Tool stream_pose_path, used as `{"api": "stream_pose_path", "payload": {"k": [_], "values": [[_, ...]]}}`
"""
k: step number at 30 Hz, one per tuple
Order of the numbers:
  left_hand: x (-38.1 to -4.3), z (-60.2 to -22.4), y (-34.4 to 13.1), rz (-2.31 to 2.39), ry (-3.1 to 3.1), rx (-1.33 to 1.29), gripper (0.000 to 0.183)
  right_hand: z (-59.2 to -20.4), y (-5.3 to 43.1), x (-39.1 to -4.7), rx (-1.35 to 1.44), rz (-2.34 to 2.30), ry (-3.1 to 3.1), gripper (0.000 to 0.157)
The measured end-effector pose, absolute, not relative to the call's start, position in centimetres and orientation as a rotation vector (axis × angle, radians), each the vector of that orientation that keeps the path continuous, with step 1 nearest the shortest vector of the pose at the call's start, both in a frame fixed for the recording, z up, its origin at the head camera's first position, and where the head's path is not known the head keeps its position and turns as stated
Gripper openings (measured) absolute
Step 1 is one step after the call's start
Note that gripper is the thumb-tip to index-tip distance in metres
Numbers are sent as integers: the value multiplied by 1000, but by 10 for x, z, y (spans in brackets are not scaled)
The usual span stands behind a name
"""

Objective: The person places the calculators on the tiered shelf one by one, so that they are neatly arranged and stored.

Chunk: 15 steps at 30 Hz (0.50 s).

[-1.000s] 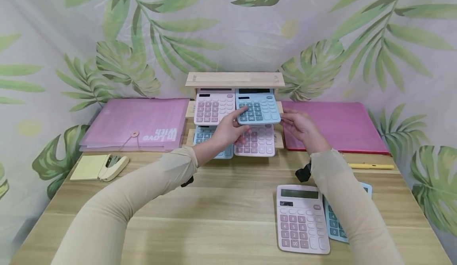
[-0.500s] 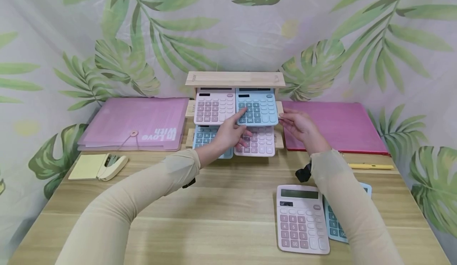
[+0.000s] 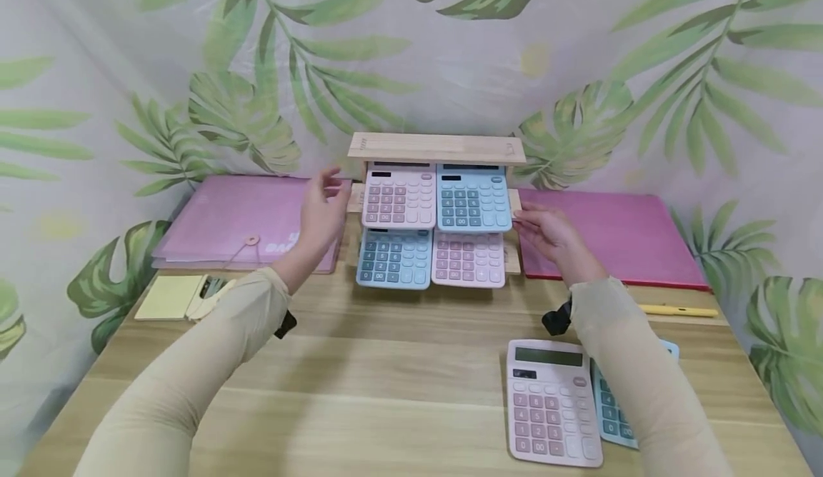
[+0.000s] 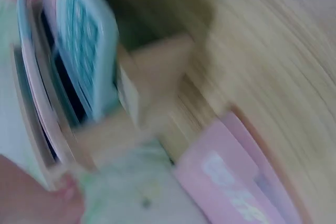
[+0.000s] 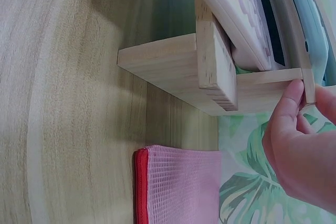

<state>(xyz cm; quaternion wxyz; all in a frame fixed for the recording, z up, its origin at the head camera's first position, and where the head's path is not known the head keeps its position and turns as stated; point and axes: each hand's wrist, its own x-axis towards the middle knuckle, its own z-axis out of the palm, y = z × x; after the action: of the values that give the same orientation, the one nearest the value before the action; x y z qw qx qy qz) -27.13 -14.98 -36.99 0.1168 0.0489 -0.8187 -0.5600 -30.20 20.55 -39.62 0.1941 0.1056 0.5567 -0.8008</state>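
A two-tier wooden rack [image 3: 437,148] stands at the back of the table. Its upper tier bears a pink calculator [image 3: 397,202] on the left and a blue calculator [image 3: 474,204] on the right. Below them lie another blue calculator [image 3: 394,261], left, and another pink one, right. My right hand [image 3: 554,234] pinches the rack's right end; in the right wrist view, thumb and finger grip the edge of a wooden shelf [image 5: 270,74]. Loosely bent and holding nothing, my left hand [image 3: 323,214] is beside the rack's left end; the left wrist view is too blurred to tell contact.
At front right lie a pink calculator [image 3: 554,405] and a blue one, partly under my right forearm. Behind are a yellow pen [image 3: 680,310] and pink zip folder [image 3: 620,238]. On the left are a pink file folder [image 3: 251,209], sticky notes [image 3: 168,297] and a cream-coloured item.
My left hand has left the upper blue calculator and moved left to the rack's left end. That calculator's keys are now uncovered. The right hand stays at the rack's right end.
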Motion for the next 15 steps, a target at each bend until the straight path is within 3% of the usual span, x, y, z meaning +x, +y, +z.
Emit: {"api": "stream_pose_path", "payload": {"k": [6,15], "values": [[-298,-380,-168,-2210,-2437,457,61,-403,211,-303,239,-2294,1536,70],[-310,-381,-174,-2364,-2462,413,57,-375,206,-289,281,-2097,1717,60]]}}
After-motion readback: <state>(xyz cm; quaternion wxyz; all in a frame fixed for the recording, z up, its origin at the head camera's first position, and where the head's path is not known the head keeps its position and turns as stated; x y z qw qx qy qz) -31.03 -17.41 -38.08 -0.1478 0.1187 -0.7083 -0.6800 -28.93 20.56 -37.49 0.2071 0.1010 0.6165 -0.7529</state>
